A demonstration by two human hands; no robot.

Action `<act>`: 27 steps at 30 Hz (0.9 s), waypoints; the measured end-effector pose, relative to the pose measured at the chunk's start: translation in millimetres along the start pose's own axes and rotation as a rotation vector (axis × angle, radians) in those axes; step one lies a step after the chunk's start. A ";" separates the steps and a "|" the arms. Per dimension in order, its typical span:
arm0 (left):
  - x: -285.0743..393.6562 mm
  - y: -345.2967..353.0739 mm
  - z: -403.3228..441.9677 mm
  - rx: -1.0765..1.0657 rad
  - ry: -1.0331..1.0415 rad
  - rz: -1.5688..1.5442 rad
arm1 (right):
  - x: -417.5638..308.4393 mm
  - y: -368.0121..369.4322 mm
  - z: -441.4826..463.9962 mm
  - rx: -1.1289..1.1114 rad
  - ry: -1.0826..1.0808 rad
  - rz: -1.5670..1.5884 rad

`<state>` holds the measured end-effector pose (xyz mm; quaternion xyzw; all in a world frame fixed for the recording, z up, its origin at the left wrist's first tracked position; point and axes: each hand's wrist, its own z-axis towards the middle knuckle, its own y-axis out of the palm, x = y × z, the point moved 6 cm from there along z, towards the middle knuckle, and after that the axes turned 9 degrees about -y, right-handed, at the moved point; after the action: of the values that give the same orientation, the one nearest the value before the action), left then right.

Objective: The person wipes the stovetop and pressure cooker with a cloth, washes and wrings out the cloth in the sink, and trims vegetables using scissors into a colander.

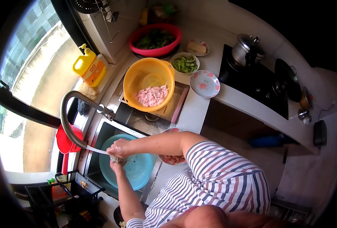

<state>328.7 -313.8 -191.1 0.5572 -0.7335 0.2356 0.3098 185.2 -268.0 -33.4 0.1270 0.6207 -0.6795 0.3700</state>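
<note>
Both hands clamped on a small greyish item [119,159] under running water, over the blue basin [138,176].
We record the right hand [119,148] at the item's 12 o'clock and the left hand [117,166] at its 6 o'clock, both closed on it; its exact nature we cannot tell — fingers and water cover much of it. The item sits toward 10 o'clock of the basin's centre, in the stream [97,151] from the curved faucet [64,117]. From the hands we log a red dipper [65,140] between 9 and 10 o'clock, a yellow colander [134,78] with pink pieces [153,95] at 1 o'clock, and — partly behind the right forearm — a bowl [171,130] of reddish pieces [172,159] at 3 o'clock.
</note>
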 end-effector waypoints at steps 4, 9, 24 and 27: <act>31.0 -19.8 4.9 0.182 0.406 0.547 | 13.6 19.8 -10.3 -0.345 0.104 -0.505; 58.2 17.8 -35.3 0.188 0.586 0.562 | 9.6 33.4 -11.7 -0.350 0.000 0.210; 17.8 25.2 -35.8 0.069 0.333 0.426 | 243.0 -294.2 -287.3 0.454 1.123 -0.452; -10.0 3.5 -23.3 0.129 0.261 0.539 | 294.8 -301.0 -289.8 0.420 1.292 -0.615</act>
<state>331.7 -290.1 -182.1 0.3259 -0.7925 0.4249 0.2918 -301.2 -111.5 -51.2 0.3898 0.5792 -0.6467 -0.3073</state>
